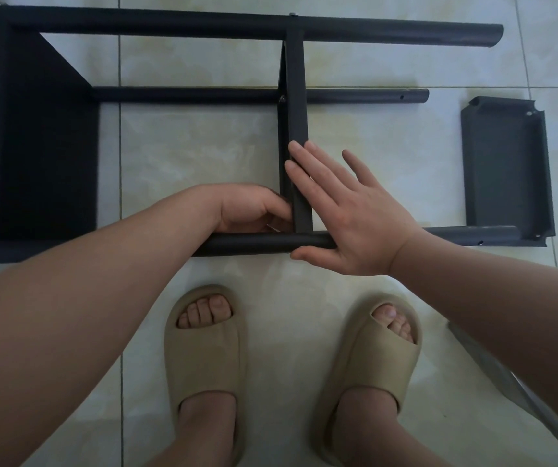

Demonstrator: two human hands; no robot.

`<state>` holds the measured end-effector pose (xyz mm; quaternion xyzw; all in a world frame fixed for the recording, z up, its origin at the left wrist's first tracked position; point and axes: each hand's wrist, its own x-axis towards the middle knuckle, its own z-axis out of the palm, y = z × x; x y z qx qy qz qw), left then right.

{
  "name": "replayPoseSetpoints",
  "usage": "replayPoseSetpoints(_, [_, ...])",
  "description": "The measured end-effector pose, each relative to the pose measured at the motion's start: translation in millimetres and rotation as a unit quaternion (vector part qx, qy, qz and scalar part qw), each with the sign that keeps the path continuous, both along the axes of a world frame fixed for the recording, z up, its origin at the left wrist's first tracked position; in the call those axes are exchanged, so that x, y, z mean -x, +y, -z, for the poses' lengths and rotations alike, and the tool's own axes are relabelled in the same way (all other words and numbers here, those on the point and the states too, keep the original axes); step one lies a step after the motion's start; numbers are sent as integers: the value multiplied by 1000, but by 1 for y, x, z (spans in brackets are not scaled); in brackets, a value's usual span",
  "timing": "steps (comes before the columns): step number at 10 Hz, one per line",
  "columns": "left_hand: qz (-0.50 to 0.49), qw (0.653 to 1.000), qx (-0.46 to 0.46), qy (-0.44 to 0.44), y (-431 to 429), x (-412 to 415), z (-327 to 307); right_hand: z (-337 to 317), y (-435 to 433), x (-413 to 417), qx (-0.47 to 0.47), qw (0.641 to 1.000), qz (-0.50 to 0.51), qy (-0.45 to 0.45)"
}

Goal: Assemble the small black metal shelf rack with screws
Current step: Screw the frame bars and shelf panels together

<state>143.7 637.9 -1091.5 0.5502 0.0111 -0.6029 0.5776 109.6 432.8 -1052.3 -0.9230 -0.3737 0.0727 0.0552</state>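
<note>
Black shelf rack (203, 26) is laid on its side on the tiled floor (186, 146), just ahead of two beige sandals (203, 352). Right hand (348, 224) is pressed flat, fingers straight, against the middle shelf panel (296, 112), with the thumb laid along the near pole (254, 243). Left hand (250, 210) is curled at the joint of that panel and pole; what it grasps, if anything, cannot be told. A loose shelf panel (507, 170) is seen at the right, touching the near pole's end.
</note>
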Motion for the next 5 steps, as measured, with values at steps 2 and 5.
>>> replayPoseSetpoints(2, [-25,999,-12,-21,-1,1,0,0,0,0,-4,1000,0,2])
replayPoseSetpoints(5, [-35,999,1,-9,-1,0,-1,0,0,0,-7,1000,1,4])
